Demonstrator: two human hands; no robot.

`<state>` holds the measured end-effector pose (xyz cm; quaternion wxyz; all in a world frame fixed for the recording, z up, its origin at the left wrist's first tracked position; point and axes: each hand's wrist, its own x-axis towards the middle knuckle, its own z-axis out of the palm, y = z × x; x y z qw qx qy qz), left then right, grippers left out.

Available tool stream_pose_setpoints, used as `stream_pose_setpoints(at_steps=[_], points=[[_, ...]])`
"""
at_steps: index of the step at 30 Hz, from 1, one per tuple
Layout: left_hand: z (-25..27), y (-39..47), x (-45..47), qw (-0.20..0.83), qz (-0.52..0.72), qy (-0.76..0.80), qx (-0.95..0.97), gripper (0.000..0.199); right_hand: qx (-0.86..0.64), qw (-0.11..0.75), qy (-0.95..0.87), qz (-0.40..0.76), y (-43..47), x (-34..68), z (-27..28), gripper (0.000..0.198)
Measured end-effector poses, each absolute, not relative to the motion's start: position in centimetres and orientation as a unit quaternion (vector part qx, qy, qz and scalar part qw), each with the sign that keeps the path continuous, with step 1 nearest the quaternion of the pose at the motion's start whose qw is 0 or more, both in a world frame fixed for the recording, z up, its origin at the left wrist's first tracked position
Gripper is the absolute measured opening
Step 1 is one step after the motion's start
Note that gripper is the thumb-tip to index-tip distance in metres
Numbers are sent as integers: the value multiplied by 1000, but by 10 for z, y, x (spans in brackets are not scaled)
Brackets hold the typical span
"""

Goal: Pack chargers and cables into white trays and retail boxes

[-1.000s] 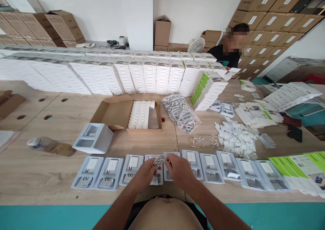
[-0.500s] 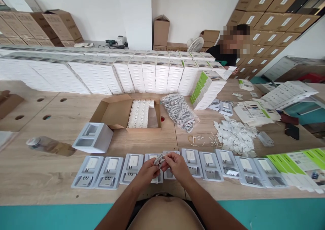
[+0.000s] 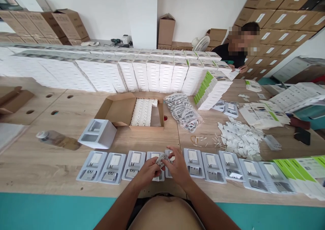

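Above the row of trays, my left hand [image 3: 146, 170] is closed around a coiled light-grey cable [image 3: 161, 159]. My right hand [image 3: 179, 168] works at the same coil from the other side, its thumb against the cable and its index finger raised. The other fingertips are partly hidden. Below and beside my hands runs a row of grey-white plastic trays [image 3: 129, 157]. White chargers [image 3: 135, 158] sit in their upper compartments. The left trays also show a printed card [image 3: 111, 176] in the lower compartment; my hands partly cover the middle trays.
Beyond the trays are a stack of trays [image 3: 101, 135], a bottle [image 3: 58, 139], an open carton [image 3: 115, 110] of chargers and a bag of cables [image 3: 182, 111]. A pile of white pieces [image 3: 241, 138] lies right. A wall of white boxes [image 3: 152, 74] separates me from a person [image 3: 230, 52].
My right index finger has lifted off the cable and stretched out, while the thumb stays at the coil. My left hand keeps its hold. The camera view has turned slightly left.
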<state>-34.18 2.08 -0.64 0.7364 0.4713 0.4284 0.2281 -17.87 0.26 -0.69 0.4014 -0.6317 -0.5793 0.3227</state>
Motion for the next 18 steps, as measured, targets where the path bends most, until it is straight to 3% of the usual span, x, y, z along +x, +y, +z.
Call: stream_pose_setpoints(at_steps=[4, 9, 11, 16, 18], points=[[-2, 13, -358, 699, 231, 451, 505, 14, -529, 329, -625, 471, -1, -179, 1, 20], [5, -15, -387, 640, 225, 497, 542, 35, -488, 295, -664, 483, -11, -189, -10, 24], [4, -25, -411, 590, 218, 536, 564, 34, -492, 269, -670, 488, -12, -195, -21, 24], [-1, -32, -532, 427, 171, 676, 576, 53, -520, 233, -668, 478, -15, -197, -35, 29], [-5, -25, -588, 383, 159, 706, 574, 52, -531, 220, -667, 474, -16, -196, -38, 31]])
